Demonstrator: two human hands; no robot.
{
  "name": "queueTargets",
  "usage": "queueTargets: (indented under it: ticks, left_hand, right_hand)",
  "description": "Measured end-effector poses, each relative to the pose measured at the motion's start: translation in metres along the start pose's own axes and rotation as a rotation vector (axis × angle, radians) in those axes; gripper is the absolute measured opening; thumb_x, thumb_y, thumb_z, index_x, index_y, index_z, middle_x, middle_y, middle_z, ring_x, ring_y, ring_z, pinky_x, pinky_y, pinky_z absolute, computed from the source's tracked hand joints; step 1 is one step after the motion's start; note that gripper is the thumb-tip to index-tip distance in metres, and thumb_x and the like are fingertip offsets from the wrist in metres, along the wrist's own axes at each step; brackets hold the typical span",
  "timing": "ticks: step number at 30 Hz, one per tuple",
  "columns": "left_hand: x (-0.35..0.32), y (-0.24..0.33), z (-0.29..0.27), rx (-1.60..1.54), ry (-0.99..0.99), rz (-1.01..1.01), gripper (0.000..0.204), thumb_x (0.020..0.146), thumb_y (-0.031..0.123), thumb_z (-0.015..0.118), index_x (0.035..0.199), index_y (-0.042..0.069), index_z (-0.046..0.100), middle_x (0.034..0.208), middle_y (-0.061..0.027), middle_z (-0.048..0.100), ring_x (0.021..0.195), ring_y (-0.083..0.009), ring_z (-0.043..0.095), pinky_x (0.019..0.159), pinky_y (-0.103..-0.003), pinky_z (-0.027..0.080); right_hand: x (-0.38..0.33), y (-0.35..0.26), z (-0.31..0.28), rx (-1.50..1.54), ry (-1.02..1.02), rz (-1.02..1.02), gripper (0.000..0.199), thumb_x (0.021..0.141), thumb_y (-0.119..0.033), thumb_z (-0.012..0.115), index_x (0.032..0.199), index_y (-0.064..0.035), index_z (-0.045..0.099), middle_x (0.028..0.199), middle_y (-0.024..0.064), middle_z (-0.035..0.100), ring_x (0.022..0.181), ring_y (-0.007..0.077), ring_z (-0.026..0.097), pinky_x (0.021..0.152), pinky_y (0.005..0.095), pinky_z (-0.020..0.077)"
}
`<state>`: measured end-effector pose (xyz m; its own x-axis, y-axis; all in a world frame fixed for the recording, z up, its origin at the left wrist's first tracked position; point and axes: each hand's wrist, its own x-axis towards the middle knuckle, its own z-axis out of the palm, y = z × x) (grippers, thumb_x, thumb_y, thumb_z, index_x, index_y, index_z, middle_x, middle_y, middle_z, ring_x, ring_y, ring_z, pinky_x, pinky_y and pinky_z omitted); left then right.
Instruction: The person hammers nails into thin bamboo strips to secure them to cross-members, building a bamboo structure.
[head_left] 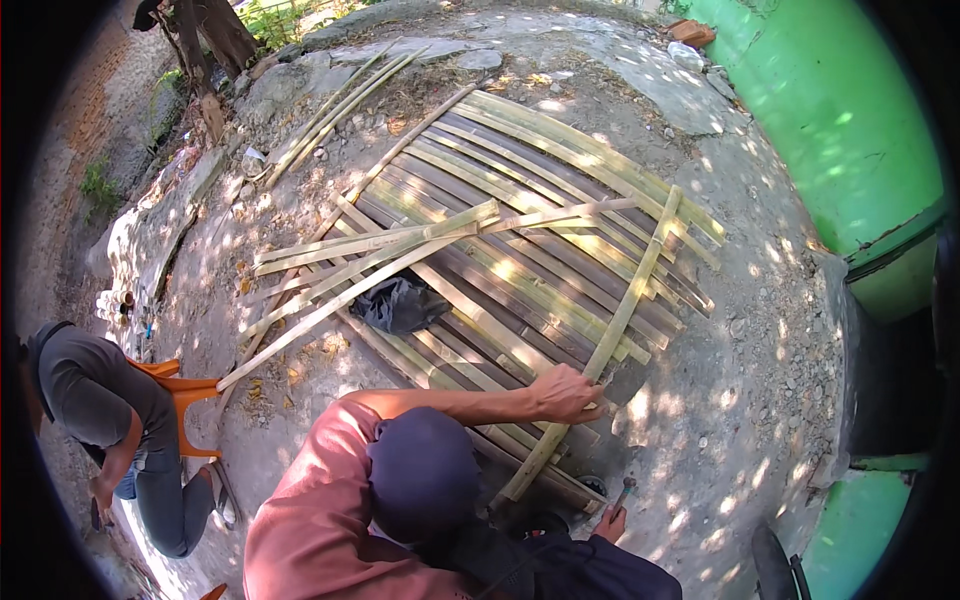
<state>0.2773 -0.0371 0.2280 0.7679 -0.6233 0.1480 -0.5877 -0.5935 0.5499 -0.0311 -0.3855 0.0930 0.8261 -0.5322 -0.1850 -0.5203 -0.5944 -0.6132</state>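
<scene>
Neither of your hands is in view; you cannot tell their grip. Nearest you, a stooping co-worker [320, 510] apparently grasps a hammer [627, 486], the outstretched hand [566, 394] clenched on a cross strip [632, 305] laid over bamboo slats [545, 300]. Positioning seems in hand; your next move likely calls for steadying that strip. Beyond lie loose poles [345, 119]
</scene>
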Motion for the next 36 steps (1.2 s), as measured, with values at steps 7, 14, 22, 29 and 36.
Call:
queueTargets:
  ticks: [7, 14, 22, 29, 36]
  left_hand:
    - [-0.016, -0.045, 0.018, -0.02, -0.058, 0.262, 0.039, 0.092, 0.014, 0.071, 0.126, 0.005, 0.053, 0.109, -0.0153, 0.061, 0.106, -0.036, 0.065, 0.087, -0.045, 0.055]
    - [0.016, -0.086, 0.017, 0.068, 0.044, 0.387, 0.047, 0.097, 0.004, 0.061, 0.142, 0.009, 0.048, 0.125, -0.0161, 0.055, 0.115, -0.0354, 0.063, 0.094, -0.044, 0.057]
    - [0.137, -0.182, -0.081, 0.313, 0.174, 0.13, 0.072, 0.09, 0.021, 0.078, 0.153, 0.006, 0.045, 0.147, -0.0217, 0.053, 0.135, -0.039, 0.06, 0.108, -0.046, 0.054]
    - [0.089, -0.266, -0.16, 0.41, 0.086, -0.356, 0.167, 0.049, 0.063, 0.105, 0.174, 0.006, 0.01, 0.174, -0.0354, 0.021, 0.163, -0.0542, 0.025, 0.13, -0.064, 0.03]
    - [-0.103, -0.423, -0.189, 0.453, -0.209, -0.865, 0.183, 0.036, 0.061, 0.108, 0.176, 0.005, 0.004, 0.179, -0.0274, 0.022, 0.167, -0.0455, 0.023, 0.133, -0.067, 0.025]
  right_hand:
    - [-0.002, 0.002, 0.0, -0.02, -0.014, 0.011, 0.037, 0.108, -0.032, 0.065, 0.119, 0.0028, 0.063, 0.099, 0.0316, 0.069, 0.092, 0.0529, 0.068, 0.08, 0.0545, 0.0516]
    - [0.002, 0.035, 0.002, 0.0, 0.065, -0.027, 0.031, 0.109, -0.033, 0.067, 0.11, -0.002, 0.06, 0.081, 0.0149, 0.059, 0.071, 0.029, 0.054, 0.07, 0.0453, 0.0479]
    - [-0.009, 0.011, -0.001, -0.088, -0.053, 0.007, 0.028, 0.108, -0.031, 0.067, 0.108, -0.0034, 0.061, 0.078, 0.0132, 0.057, 0.068, 0.0297, 0.053, 0.068, 0.0475, 0.0471]
    - [-0.015, 0.028, -0.028, -0.221, 0.072, 0.066, 0.03, 0.106, -0.036, 0.068, 0.112, -0.0061, 0.064, 0.077, 0.0232, 0.063, 0.071, 0.0453, 0.066, 0.065, 0.0538, 0.048]
    - [-0.02, 0.026, -0.015, -0.296, -0.009, 0.068, 0.033, 0.105, -0.04, 0.069, 0.116, -0.009, 0.066, 0.082, 0.0207, 0.069, 0.076, 0.0421, 0.07, 0.071, 0.0539, 0.0518]
